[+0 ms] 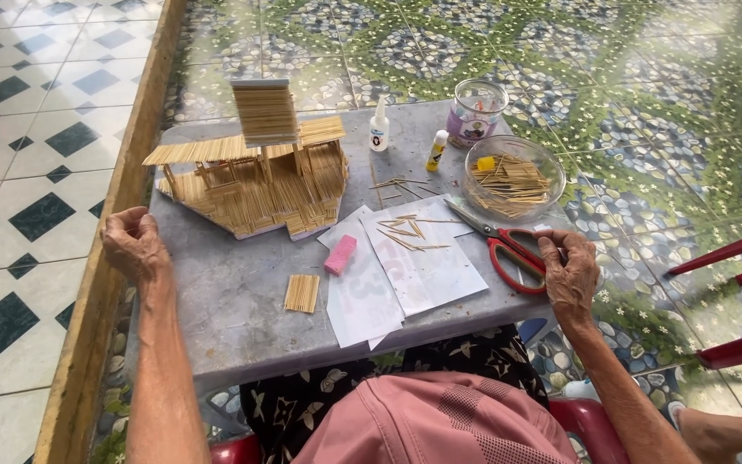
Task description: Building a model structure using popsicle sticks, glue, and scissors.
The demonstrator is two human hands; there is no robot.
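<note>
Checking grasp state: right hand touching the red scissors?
Touching. Head view shows the right hand resting on the red scissors, fingers lying over the handle loops, no gap visible.

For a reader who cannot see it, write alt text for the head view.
A person's right hand rests on red-handled scissors on a small grey table; the left hand is closed near a toothpick model house. Paper sheets lie between.

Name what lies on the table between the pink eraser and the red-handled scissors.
In the head view, white paper sheets with loose sticks on them lie between eraser and scissors.
</note>
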